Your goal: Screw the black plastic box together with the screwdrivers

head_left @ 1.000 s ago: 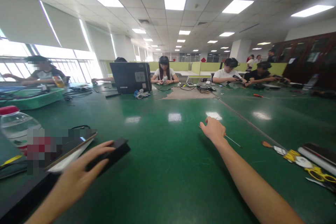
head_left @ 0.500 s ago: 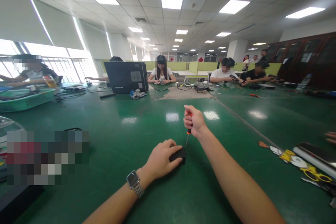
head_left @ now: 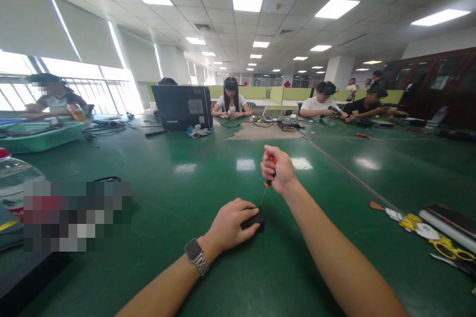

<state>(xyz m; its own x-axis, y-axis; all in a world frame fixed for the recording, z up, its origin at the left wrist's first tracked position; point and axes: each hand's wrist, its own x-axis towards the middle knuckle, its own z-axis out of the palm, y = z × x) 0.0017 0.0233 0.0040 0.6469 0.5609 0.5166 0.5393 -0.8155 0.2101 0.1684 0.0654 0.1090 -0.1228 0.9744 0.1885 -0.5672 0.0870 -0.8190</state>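
Observation:
Under my left hand [head_left: 234, 223] lies a small black box-shaped object [head_left: 258, 220] on the green tabletop [head_left: 156, 168]. My fingers are closed around its sides and hold it down; what kind of thing it is, I cannot tell. My right hand [head_left: 278, 169] is wrapped in a fist round a screwdriver [head_left: 267, 184] with an orange and black handle. The thin shaft points down and slightly left, and its tip meets the far edge of the black object near my left fingertips.
A black computer case [head_left: 181, 108] stands across the table beside gloves [head_left: 198, 132]. At left are a green basket [head_left: 48, 139] and a plastic bottle [head_left: 18, 178]. Yellow-handled scissors [head_left: 449, 250] lie at right; another screwdriver [head_left: 366, 136] lies farther off. Several people sit around the table.
The view has shifted slightly, so most things appear a little to the right. The screwdriver leans a bit more, its tip still at the black object. Both hands keep their hold.

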